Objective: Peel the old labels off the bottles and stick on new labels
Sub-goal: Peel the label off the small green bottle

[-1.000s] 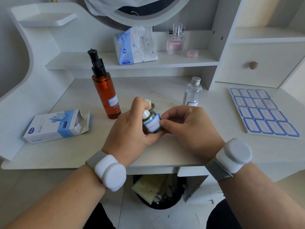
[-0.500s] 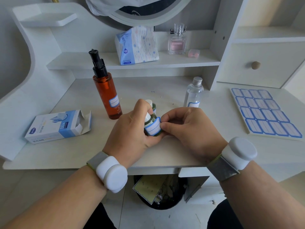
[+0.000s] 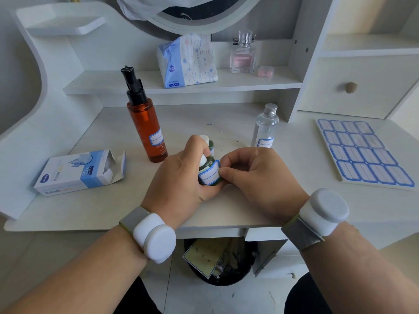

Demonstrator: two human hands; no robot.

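A white bench [image 3: 226,214] is backed by a shelf [image 3: 244,83] and a round mirror [image 3: 181,21]. A drawer [image 3: 367,87] with a wooden knob [image 3: 350,87] is fitted at the right. Pale floor tiles [image 3: 204,298] are seen below, softly lit.

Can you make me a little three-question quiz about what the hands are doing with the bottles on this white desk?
1. True or false: the tall orange pump bottle already wears a blue-bordered white label.
2. Which hand grips the small dark green bottle? A) left hand B) right hand C) neither
3. Fill in: the sheet of blue-bordered spare labels lies on the desk's ____ side.

Key: 1 true. 2 A; the right hand's fingertips pinch the edge of the blue-bordered label on that bottle. 3 right.
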